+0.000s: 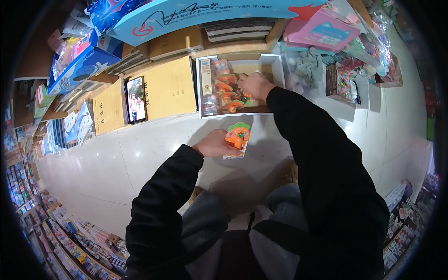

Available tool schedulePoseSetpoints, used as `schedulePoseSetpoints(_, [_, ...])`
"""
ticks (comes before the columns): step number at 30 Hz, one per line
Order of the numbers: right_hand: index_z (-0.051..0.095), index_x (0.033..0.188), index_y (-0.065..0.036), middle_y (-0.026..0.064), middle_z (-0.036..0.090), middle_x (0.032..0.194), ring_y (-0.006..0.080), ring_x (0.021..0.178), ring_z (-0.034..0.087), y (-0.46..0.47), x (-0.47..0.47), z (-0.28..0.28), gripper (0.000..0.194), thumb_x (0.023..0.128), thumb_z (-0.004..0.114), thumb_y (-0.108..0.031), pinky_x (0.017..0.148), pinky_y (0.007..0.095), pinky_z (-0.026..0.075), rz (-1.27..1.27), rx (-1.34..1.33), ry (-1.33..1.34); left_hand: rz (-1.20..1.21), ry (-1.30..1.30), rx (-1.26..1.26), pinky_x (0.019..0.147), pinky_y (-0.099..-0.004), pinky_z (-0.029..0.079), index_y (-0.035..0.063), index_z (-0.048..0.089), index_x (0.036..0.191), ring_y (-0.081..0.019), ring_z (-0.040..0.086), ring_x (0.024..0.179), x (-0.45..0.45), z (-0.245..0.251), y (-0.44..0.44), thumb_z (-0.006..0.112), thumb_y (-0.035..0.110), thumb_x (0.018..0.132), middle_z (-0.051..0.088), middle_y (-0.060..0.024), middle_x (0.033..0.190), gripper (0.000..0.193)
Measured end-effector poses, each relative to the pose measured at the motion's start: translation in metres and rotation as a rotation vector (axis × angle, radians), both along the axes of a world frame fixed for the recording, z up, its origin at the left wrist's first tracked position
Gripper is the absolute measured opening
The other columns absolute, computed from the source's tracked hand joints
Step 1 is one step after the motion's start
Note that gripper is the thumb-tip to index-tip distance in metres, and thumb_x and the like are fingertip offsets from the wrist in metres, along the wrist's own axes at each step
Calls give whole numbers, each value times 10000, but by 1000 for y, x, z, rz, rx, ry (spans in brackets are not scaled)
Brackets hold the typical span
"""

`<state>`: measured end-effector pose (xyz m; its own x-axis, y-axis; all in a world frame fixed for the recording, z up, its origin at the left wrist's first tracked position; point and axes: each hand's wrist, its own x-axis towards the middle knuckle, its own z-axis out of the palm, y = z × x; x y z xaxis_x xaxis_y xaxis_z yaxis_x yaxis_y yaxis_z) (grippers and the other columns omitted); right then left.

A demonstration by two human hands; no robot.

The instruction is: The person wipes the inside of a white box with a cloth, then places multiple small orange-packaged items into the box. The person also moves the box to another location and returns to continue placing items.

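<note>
My left hand point(214, 143) grips an orange carded pack point(238, 134) with a green leaf-shaped top, held above the tiled floor. It looks like a small carrot-themed item under clear plastic. Farther forward, my right hand point(254, 85) reaches into an open white cardboard box point(276, 71). Its fingers are among or against several similar orange packs point(225, 85), which stand in a row in the box's left half. Whether those fingers hold one is not clear. Clear-plastic packs point(210, 105) and a pale printed strip point(206, 77) lie along the box's left side.
Yellow paper-covered stacks point(169, 87) lie left of the box, with a lit phone point(136, 99) on them. Shelves, a large blue display box point(210, 17) and a blue carton point(82, 64) border the front. To the right stand a clear bin point(302, 75) and a small carton point(364, 91).
</note>
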<state>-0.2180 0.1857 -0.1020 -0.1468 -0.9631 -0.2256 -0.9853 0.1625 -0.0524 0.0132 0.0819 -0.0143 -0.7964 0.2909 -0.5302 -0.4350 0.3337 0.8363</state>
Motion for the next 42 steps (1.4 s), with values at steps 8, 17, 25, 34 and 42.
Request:
schedulePoseSetpoints(8, [531, 1046, -3, 175, 621, 954, 342, 772, 628, 19, -5, 40, 498, 713, 693, -336, 701, 408, 498, -688, -159, -331, 121, 152, -263, 612, -358, 478, 44, 660, 850, -275, 584, 595, -12, -24, 1, 721, 401, 719, 630, -132, 687, 385])
schedulePoseSetpoints(17, [504, 964, 66, 269, 607, 925, 411, 886, 599, 14, 36, 22, 548, 746, 648, -416, 762, 442, 473, -817, -324, -696, 150, 199, -459, 680, -405, 491, 68, 655, 931, -366, 609, 710, -16, -37, -11, 694, 456, 711, 633, -189, 754, 447])
schedulePoseSetpoints(25, [531, 910, 0, 193, 627, 802, 343, 760, 626, 14, -15, 42, 519, 764, 663, -480, 684, 393, 481, -847, -595, -611, 169, 81, -374, 734, -358, 491, 65, 647, 977, -300, 629, 761, -18, -32, -14, 739, 418, 702, 660, -145, 836, 457])
schedulePoseSetpoints(34, [503, 945, 58, 205, 604, 901, 296, 814, 627, -76, -12, 38, 508, 821, 644, -414, 718, 370, 478, -778, -945, -1009, 319, 122, 48, 704, -312, 478, 29, 667, 926, -201, 607, 710, -24, 6, -6, 776, 355, 688, 662, -85, 791, 419])
schedulePoseSetpoints(42, [462, 1174, 128, 296, 544, 1097, 368, 1082, 534, -81, -14, 39, 733, 811, 607, -492, 919, 374, 411, -840, -535, -926, 454, 137, 157, 754, -279, 480, 25, 640, 989, -143, 609, 804, -27, 1, -17, 744, 281, 735, 661, -59, 912, 375])
